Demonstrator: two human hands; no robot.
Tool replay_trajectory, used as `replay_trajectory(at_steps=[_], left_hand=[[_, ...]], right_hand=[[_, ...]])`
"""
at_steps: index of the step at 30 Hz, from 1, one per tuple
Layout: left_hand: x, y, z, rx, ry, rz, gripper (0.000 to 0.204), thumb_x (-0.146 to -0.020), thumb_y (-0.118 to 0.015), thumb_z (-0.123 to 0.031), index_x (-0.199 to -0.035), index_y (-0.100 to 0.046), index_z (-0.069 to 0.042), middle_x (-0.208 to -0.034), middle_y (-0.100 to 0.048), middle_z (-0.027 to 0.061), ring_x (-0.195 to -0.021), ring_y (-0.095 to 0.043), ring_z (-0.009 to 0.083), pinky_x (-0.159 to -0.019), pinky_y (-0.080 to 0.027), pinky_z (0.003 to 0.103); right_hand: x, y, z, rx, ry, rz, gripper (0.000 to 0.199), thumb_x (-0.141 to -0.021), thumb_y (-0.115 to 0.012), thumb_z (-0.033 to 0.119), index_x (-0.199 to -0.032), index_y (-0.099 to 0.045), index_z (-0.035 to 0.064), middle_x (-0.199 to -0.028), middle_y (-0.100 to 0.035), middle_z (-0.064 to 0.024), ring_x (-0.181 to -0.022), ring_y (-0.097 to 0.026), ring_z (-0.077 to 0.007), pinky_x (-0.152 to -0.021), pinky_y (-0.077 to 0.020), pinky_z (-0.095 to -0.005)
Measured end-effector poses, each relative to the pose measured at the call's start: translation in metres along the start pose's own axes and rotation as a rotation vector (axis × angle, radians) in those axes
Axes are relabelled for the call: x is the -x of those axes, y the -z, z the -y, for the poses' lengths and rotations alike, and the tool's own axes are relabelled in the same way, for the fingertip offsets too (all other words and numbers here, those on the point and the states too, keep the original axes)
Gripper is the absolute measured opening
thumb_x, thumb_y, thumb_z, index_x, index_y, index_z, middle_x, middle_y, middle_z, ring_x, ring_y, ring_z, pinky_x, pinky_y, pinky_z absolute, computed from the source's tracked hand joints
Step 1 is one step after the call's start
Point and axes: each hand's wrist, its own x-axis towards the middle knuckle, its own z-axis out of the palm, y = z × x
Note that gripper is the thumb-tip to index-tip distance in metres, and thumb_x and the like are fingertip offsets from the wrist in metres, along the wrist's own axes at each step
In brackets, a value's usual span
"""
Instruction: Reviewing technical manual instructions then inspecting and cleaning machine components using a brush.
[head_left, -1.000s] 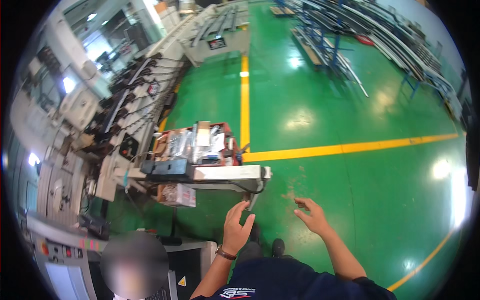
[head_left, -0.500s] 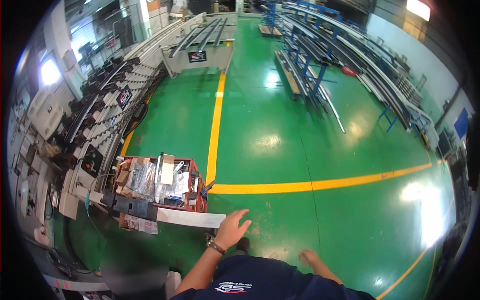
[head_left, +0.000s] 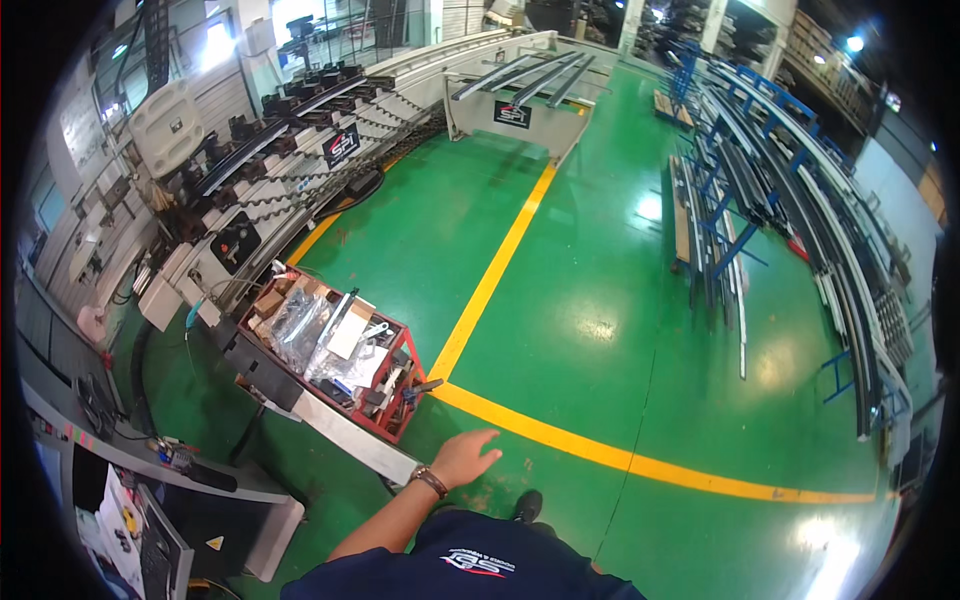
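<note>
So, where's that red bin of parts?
In the head view, the red bin is left of centre, beside the pale beam, up and left of the left hand.

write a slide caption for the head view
Open left hand over a green floor with yellow lines, a red bin of mixed items to its left.

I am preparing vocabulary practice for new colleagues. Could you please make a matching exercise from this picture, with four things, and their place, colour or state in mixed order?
Column one
1. Left hand
2. Wristband
3. Red container
4. Shirt

Column two
A. Dark blue
B. Filled with plastic bags and other items
C. Empty, thumb apart from the fingers
D. Around the left wrist

Right pairs: 1-C, 2-D, 3-B, 4-A
</note>
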Motion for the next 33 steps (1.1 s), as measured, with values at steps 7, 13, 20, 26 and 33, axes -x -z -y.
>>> replay_trajectory(at_steps=[7, 13, 20, 26, 33], left_hand=[[-0.095, -0.083, -0.080, 0.137, -0.066, 0.261, 0.053, -0.096, -0.067, -0.039, -0.137, -0.060, -0.007, -0.128, -0.068, 0.0179, -0.114, -0.067, 0.0336, -0.096, -0.053, 0.044], [-0.164, -0.073, -0.055, -0.015, 0.038, 0.284, 0.053, -0.097, -0.065, -0.042, -0.138, -0.060, -0.009, -0.128, -0.068, 0.0167, -0.118, -0.065, 0.0340, -0.098, -0.052, 0.045], [-0.317, -0.006, 0.021, 0.032, 0.170, 0.121, 0.053, -0.093, -0.070, -0.040, -0.136, -0.062, -0.010, -0.125, -0.069, 0.0179, -0.115, -0.066, 0.0365, -0.098, -0.053, 0.047], [-0.452, 0.116, 0.089, -0.010, 0.172, 0.009, 0.056, -0.094, -0.066, -0.045, -0.138, -0.060, -0.010, -0.129, -0.068, 0.0183, -0.117, -0.065, 0.0367, -0.098, -0.053, 0.047], [-0.619, 0.233, 0.145, -0.087, 0.064, -0.178, 0.053, -0.096, -0.067, -0.041, -0.136, -0.062, -0.006, -0.134, -0.066, 0.0162, -0.121, -0.063, 0.0351, -0.104, -0.050, 0.044]], right_hand=[[-0.124, 0.127, -0.142, -1.048, -0.915, -0.230, 0.012, -0.095, -0.060, 0.021, -0.095, -0.053, 0.0110, -0.075, -0.061, -0.0126, -0.060, -0.060, -0.0277, -0.048, -0.0449, -0.0408], [-0.333, 0.194, -0.073, -0.860, -0.779, -0.315, 0.022, -0.097, -0.059, 0.024, -0.112, -0.056, 0.0084, -0.089, -0.066, -0.0121, -0.068, -0.065, -0.0240, -0.053, -0.0497, -0.0372], [-0.514, 0.142, -0.044, -0.822, -0.826, 0.100, 0.032, -0.100, -0.057, 0.030, -0.122, -0.057, 0.0065, -0.104, -0.070, -0.0144, -0.084, -0.072, -0.0290, -0.068, -0.0565, -0.0463], [-0.664, 0.109, -0.038, 0.312, -0.230, 0.631, 0.036, -0.101, -0.059, 0.032, -0.125, -0.055, 0.0066, -0.098, -0.072, -0.0160, -0.084, -0.072, -0.0344, -0.070, -0.0595, -0.0455], [-0.819, 0.167, 0.111, -0.812, -0.759, 0.012, 0.023, -0.103, -0.054, 0.024, -0.119, -0.059, 0.0084, -0.085, -0.068, -0.0137, -0.075, -0.067, -0.0261, -0.060, -0.0510, -0.0399]])
